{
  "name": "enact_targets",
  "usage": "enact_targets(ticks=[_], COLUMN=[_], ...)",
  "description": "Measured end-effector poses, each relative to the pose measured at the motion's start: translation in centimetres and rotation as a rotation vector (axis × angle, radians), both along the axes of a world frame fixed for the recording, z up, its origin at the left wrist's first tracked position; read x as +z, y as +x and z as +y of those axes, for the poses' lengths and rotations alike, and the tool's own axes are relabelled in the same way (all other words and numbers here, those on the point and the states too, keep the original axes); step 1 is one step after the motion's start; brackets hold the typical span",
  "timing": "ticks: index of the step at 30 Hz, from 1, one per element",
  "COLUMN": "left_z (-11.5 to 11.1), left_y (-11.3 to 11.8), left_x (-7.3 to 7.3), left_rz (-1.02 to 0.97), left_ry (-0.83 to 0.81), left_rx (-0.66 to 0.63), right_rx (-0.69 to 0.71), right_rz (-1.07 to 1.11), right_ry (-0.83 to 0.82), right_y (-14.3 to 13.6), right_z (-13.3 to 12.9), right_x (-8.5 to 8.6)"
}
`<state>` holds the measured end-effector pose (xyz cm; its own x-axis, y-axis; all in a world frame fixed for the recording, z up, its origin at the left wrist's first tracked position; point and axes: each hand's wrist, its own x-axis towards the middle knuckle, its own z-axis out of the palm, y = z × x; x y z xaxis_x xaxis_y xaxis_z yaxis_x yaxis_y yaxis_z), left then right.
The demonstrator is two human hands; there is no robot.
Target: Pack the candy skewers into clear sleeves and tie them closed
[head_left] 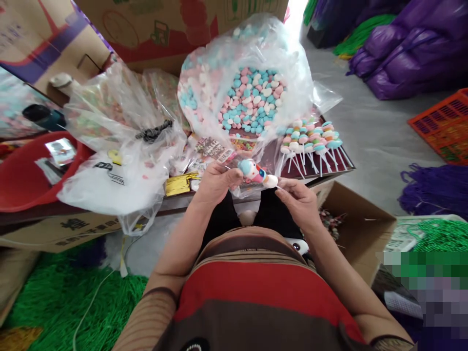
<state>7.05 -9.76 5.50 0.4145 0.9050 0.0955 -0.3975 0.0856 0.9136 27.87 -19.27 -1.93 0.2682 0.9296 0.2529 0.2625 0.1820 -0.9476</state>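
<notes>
A candy skewer (256, 173), with blue, pink and white pieces on a thin stick, is held between my two hands above the table's front edge. My left hand (215, 184) closes on its blue end, where thin clear plastic shows around the candy. Fingers of my right hand (299, 199) pinch the stick at the white end. Just beyond lies a packet with a printed label (215, 148). To the right, several finished-looking candy skewers (310, 139) lie with their white sticks pointing toward me. A large clear bag of pink, blue and white candies (252, 100) stands open behind my hands.
Left of my hands are yellow twist ties (179, 184), a white plastic bag (113, 180) and a red basin (22, 180). A cardboard box (361, 229) stands open by my right arm. Green strands (73, 302) cover the floor at left; an orange crate (444, 126) is at right.
</notes>
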Motion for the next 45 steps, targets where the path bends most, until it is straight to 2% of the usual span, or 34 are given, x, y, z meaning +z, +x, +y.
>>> enact_targets(ticks=[4,11,17,22,25,29,34,38,41,45], left_z=[-0.6,-0.6,-0.7,-0.8,-0.6,-0.8,-1.2,-1.0,-0.9,-0.9], left_y=[0.7,0.8,1.2,1.0,0.8,1.0,1.2,1.1,1.0,0.3], left_x=[0.1,-0.3,-0.3,-0.3,-0.2,-0.7,-1.5,-1.6,-1.9,-1.8], left_rz=[0.019,0.05,0.037,0.029,0.0,0.037,0.077,0.094,0.109,0.15], left_ry=[-0.022,-0.076,-0.075,-0.083,-0.072,-0.058,-0.049,-0.056,-0.045,0.057], left_rx=[0.056,0.075,0.063,0.089,0.102,0.053,0.012,0.042,0.043,-0.021], right_rx=[-0.099,0.028,-0.205,-0.021,-0.064,-0.155,-0.078,-0.006,-0.071,-0.118], right_rz=[-0.101,-0.197,-0.265,-0.295,-0.316,-0.361,-0.304,-0.305,-0.309,-0.054], right_ry=[0.083,0.099,0.178,0.163,0.198,0.302,0.191,0.157,0.211,0.09], right_y=[-0.5,-1.3,-2.1,-2.8,-2.7,-2.8,-3.4,-3.3,-3.2,-3.4], right_z=[-0.1,-0.2,-0.2,0.0,0.0,0.1,-0.1,-0.3,-0.3,-0.2], right_x=[0.4,1.0,1.1,1.8,1.9,1.7,1.7,2.0,2.0,1.8])
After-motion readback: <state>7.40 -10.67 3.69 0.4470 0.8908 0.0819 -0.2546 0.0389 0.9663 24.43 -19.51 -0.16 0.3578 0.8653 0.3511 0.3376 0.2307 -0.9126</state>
